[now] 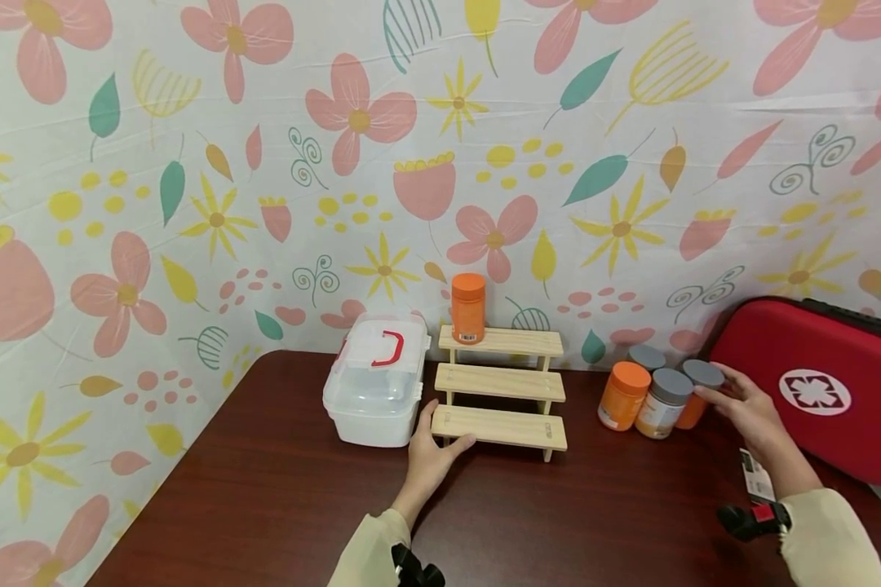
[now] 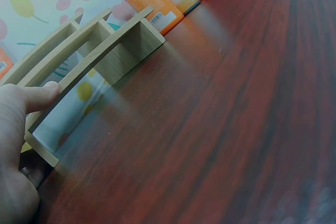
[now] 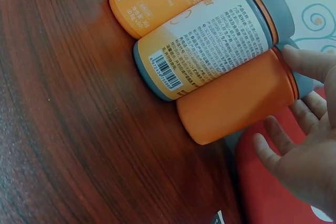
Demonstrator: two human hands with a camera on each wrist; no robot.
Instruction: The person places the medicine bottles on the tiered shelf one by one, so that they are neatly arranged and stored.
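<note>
A three-tier wooden step rack (image 1: 499,380) stands against the wall, with an orange bottle (image 1: 469,310) upright on its top tier. My left hand (image 1: 431,456) grips the left end of the lowest tier, thumb along its front edge in the left wrist view. To the right, several bottles stand in a cluster. My right hand (image 1: 749,412) holds the grey lid of the rightmost one, an orange bottle (image 3: 239,98), between thumb and fingers. Beside it are a white-labelled bottle with a grey lid (image 3: 202,43), an orange-lidded bottle (image 1: 622,399) and another grey lid (image 1: 646,357) behind.
A white lidded box (image 1: 378,383) with a red handle stands left of the rack. At the right lies a red case (image 1: 822,391) with a white emblem, close by my right hand. A small printed card (image 1: 756,477) lies near my right wrist on the dark wooden table (image 1: 558,522).
</note>
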